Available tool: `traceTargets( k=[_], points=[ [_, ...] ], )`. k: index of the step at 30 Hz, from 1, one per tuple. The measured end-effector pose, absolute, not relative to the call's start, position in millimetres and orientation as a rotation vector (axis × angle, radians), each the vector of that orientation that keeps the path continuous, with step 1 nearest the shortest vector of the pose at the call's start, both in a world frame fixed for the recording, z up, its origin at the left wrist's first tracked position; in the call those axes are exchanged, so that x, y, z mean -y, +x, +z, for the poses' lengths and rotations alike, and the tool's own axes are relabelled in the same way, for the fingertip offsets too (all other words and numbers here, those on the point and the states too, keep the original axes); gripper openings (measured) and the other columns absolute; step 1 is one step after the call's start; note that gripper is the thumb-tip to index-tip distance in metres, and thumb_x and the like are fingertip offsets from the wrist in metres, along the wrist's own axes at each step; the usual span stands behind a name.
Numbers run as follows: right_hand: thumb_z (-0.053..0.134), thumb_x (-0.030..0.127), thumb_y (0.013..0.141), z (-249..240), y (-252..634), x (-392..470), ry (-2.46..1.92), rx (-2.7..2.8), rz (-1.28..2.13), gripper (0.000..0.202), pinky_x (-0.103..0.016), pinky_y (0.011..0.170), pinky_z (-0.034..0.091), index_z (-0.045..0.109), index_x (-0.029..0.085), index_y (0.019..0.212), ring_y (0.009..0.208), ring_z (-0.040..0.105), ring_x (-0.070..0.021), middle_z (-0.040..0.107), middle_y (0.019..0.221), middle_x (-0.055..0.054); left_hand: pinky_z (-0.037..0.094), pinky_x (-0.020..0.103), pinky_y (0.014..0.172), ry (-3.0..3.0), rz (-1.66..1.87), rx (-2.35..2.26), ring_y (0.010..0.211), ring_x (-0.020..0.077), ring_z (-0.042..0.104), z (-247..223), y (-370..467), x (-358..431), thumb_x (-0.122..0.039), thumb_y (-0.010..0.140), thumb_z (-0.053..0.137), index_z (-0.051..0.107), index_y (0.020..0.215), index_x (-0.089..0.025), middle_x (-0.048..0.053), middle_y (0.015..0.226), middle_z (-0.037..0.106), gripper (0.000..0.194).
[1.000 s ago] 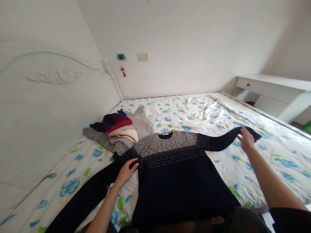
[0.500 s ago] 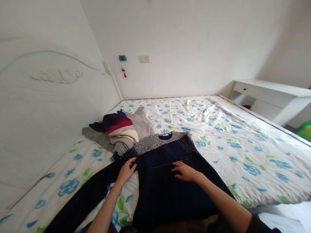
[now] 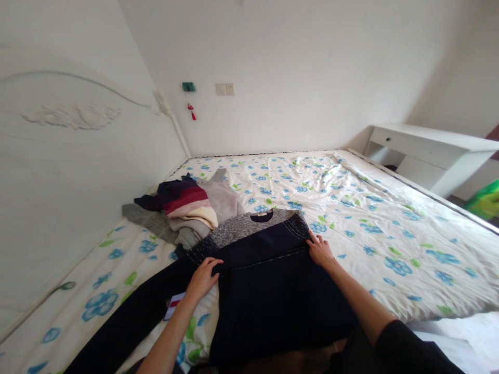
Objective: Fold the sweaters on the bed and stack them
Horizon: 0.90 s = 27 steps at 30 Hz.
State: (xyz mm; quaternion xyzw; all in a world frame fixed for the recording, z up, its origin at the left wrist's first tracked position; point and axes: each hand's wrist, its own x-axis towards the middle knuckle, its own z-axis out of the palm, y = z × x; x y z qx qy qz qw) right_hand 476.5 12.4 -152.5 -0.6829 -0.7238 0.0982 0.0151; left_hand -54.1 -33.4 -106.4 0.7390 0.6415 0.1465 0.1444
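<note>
A dark navy sweater (image 3: 273, 296) with a speckled grey yoke lies flat on the bed, its neck away from me. One long dark sleeve (image 3: 132, 306) stretches toward the lower left. Across the chest runs a navy band; whether it is the other sleeve folded over, I cannot tell. My left hand (image 3: 203, 276) rests at the sweater's left armpit, thumb and fingers apart. At the right shoulder edge, my right hand (image 3: 322, 250) touches the knit with its fingers stretched out. A white and red tag (image 3: 173, 305) shows beside my left forearm.
A heap of knitwear (image 3: 189, 202), grey with a burgundy and cream striped piece, lies just beyond the left shoulder of the sweater. The flowered bedsheet (image 3: 362, 208) spreads to the wall. A white headboard (image 3: 74, 171) borders the left, and a white desk (image 3: 424, 150) stands at the far right.
My right hand has moved from the middle of the chest outward to the sweater's right shoulder edge. The left hand stays near the left armpit. The view has shifted slightly.
</note>
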Motion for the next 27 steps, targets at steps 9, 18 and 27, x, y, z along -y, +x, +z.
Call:
traceTargets(
  k=[9,18,27],
  points=[
    [0.043,0.042,0.112,-175.1,509.0,-16.7,-2.370,1.913,0.442,0.048,-0.063,0.110,0.051,0.064,0.024,0.151,0.145,0.054,-0.0420,0.041,0.178,-0.017,0.056,0.036,0.093,2.182,0.434,-1.852,0.100,0.0257,0.076,-103.4,-30.3,25.6,-0.027,0.100,0.050,0.078,0.099,-0.026,0.007,0.105,0.079,0.028],
    [0.052,0.028,0.105,-182.4,521.8,-24.2,-2.139,1.997,0.435,0.042,-0.045,0.125,0.043,0.077,0.016,0.137,0.153,0.051,-0.0344,0.043,0.179,-0.015,0.051,0.042,0.116,2.310,0.507,-1.748,0.124,0.0277,0.067,-92.0,-5.3,37.1,-0.020,0.095,0.055,0.075,0.129,-0.027,0.008,0.134,0.074,0.041],
    [0.059,0.026,0.101,-181.7,524.8,-19.5,-2.167,1.954,0.525,0.048,-0.042,0.123,0.045,0.070,0.015,0.145,0.142,0.063,-0.0325,0.061,0.163,-0.019,0.051,0.052,0.121,2.135,0.450,-1.762,0.137,0.0350,0.066,-123.6,-10.6,45.7,-0.040,0.089,0.071,0.070,0.141,-0.025,0.014,0.151,0.067,0.054]
  ],
)
